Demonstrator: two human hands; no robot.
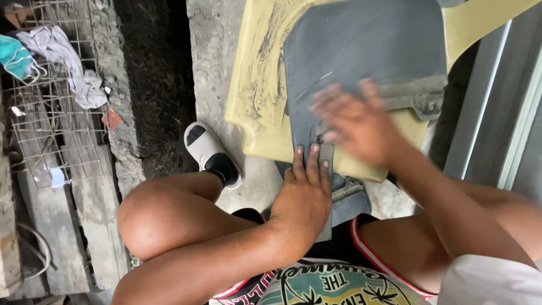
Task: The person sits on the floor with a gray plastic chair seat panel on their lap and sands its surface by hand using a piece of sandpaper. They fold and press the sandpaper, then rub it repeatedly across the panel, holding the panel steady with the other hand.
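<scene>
A large yellow plastic panel [257, 85], scuffed and scratched, leans in front of me with a dark grey mud flap [361, 45] fixed to it. My left hand [302, 197] grips the flap's lower edge, fingers laid flat on it. My right hand [355, 121] is blurred, lying on the grey flap with fingers spread, beside a grey metal bracket [415, 96] with a bolt. What lies under the right palm is hidden.
My left knee [152, 217] and a foot in a white and black sandal [212, 152] sit on the concrete floor. A wire mesh rack [51, 124] with rags and a teal mask lies left, over wooden planks. Grey metal rails [497, 113] run along the right.
</scene>
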